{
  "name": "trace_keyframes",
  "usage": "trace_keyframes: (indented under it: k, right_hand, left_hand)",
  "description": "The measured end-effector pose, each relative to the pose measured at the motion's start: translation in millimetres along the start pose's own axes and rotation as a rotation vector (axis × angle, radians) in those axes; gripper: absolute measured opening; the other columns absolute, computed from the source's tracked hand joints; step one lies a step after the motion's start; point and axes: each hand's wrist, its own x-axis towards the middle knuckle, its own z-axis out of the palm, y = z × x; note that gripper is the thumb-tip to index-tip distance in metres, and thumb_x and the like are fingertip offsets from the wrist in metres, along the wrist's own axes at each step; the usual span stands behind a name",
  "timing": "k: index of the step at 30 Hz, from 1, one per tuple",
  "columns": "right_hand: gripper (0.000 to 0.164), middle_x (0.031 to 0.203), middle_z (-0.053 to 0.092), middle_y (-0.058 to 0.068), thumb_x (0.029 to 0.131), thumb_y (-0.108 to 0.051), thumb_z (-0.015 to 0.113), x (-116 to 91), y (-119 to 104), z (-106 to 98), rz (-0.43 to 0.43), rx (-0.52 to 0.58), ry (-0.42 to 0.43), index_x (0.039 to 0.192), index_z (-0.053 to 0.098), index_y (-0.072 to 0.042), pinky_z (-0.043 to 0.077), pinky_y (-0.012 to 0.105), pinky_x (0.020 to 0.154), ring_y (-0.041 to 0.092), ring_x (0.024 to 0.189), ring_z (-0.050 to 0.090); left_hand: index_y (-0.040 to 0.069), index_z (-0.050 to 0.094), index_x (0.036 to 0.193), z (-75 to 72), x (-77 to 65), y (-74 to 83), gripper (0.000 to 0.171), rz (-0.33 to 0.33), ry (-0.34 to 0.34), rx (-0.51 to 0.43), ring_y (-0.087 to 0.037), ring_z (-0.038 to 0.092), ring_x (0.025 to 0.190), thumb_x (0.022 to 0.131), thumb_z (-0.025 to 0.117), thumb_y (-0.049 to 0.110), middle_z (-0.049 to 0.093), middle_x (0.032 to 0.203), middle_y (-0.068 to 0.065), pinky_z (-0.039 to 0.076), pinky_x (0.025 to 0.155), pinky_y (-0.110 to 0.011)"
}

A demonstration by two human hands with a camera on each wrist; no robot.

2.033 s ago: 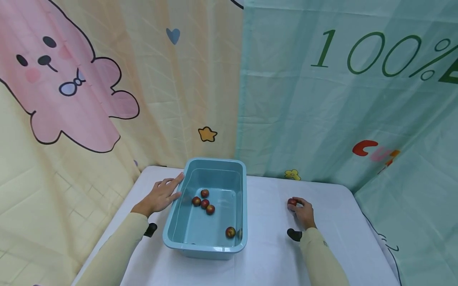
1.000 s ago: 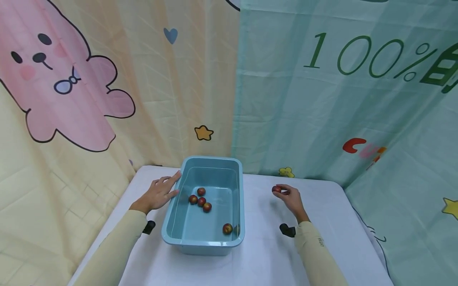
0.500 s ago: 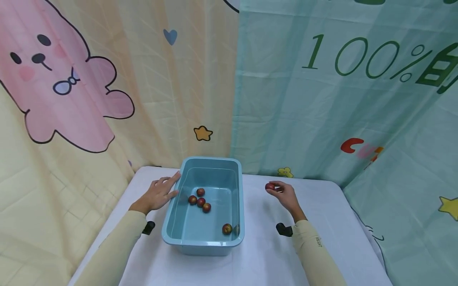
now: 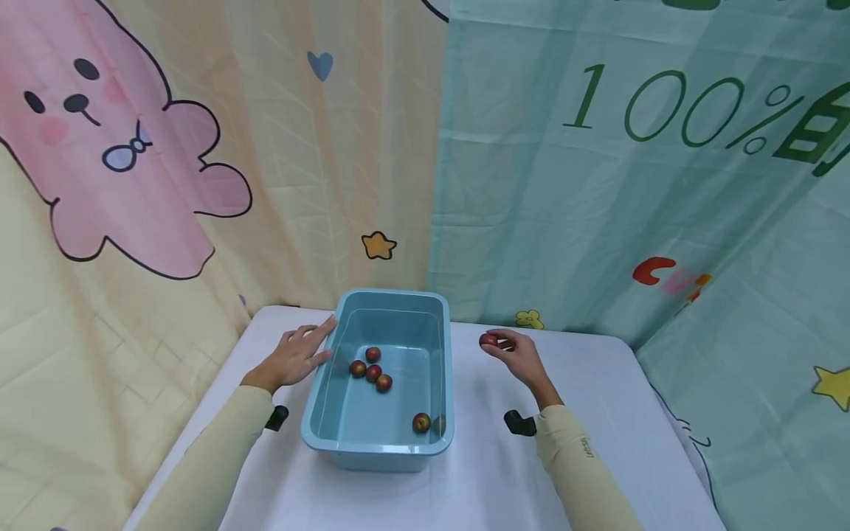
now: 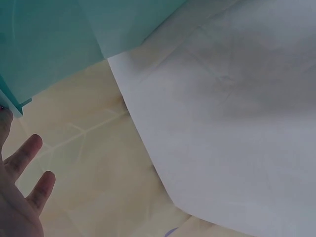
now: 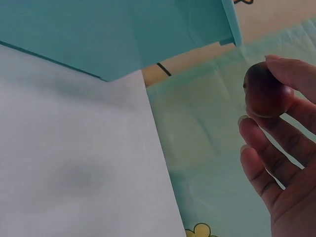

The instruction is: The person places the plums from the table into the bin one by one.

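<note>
My right hand (image 4: pixel 524 360) pinches a small round red fruit, plum-like, (image 4: pixel 488 340) between thumb and fingertips, to the right of the blue plastic tub (image 4: pixel 440 317). In the right wrist view the thumb lies over the dark red fruit (image 6: pixel 266 91), and the other fingers are spread below. My left hand (image 4: pixel 292 359) rests with spread fingers against the tub's left rim. On the tub's floor lie several similar fruits: a group left of the middle, including one red fruit (image 4: pixel 384 383), and a lone fruit (image 4: pixel 421 422) near the front right.
The tub stands on a table with a white cloth (image 4: pixel 491 472). Printed curtains hang close behind it: a cream one (image 4: pixel 299 221) on the left, a green one (image 4: pixel 531 221) on the right. Black wrist mounts (image 4: pixel 520 423) project inward below the hands.
My right hand has lifted the fruit from the table on the right and carried it left and farther back, closer to the tub. The left hand has stayed at the rim.
</note>
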Motion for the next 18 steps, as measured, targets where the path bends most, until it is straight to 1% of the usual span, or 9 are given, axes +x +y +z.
trace_keyframes:
  k: [6, 9, 14, 18]
  right_hand:
    - [0.047, 0.113, 0.064, 0.011, 0.086, -0.033, 0.074, -2.7, -12.5, 7.4, -0.016, 0.018, -0.022, 0.123, 0.064, -0.006, 0.053, 0.036, 0.078, 0.028, 0.099, 0.057]
    - [0.046, 0.112, 0.064, 0.01, 0.085, -0.032, 0.074, -3.7, -17.5, 10.0, -0.013, 0.023, -0.028, 0.122, 0.065, -0.007, 0.053, 0.036, 0.078, 0.027, 0.098, 0.057]
    - [0.046, 0.111, 0.065, 0.01, 0.085, -0.033, 0.074, -2.9, -25.3, 12.9, -0.035, 0.034, -0.04, 0.122, 0.065, -0.007, 0.054, 0.037, 0.078, 0.027, 0.098, 0.058]
    - [0.045, 0.111, 0.065, 0.009, 0.085, -0.033, 0.074, -2.3, -30.8, 14.9, -0.054, 0.032, -0.07, 0.122, 0.065, -0.007, 0.054, 0.037, 0.078, 0.026, 0.097, 0.059]
  left_hand:
    - [0.015, 0.015, 0.155, -1.7, -0.5, 0.2, 0.075, -0.022, -0.018, -0.009, -0.046, 0.021, 0.139, 0.097, 0.037, 0.056, 0.026, 0.156, -0.015, 0.013, 0.108, -0.068]
    - [0.016, 0.014, 0.155, -2.1, -0.9, 0.9, 0.076, -0.029, -0.019, -0.013, -0.046, 0.021, 0.139, 0.096, 0.036, 0.059, 0.027, 0.156, -0.015, 0.014, 0.107, -0.069]
    - [0.015, 0.016, 0.155, -2.9, -1.7, 2.5, 0.076, -0.03, -0.01, -0.023, -0.047, 0.021, 0.138, 0.096, 0.037, 0.058, 0.028, 0.156, -0.016, 0.015, 0.106, -0.07]
    - [0.014, 0.015, 0.155, -3.4, -2.0, 2.4, 0.073, -0.025, -0.031, -0.011, -0.046, 0.021, 0.138, 0.098, 0.04, 0.052, 0.027, 0.156, -0.016, 0.014, 0.107, -0.069]
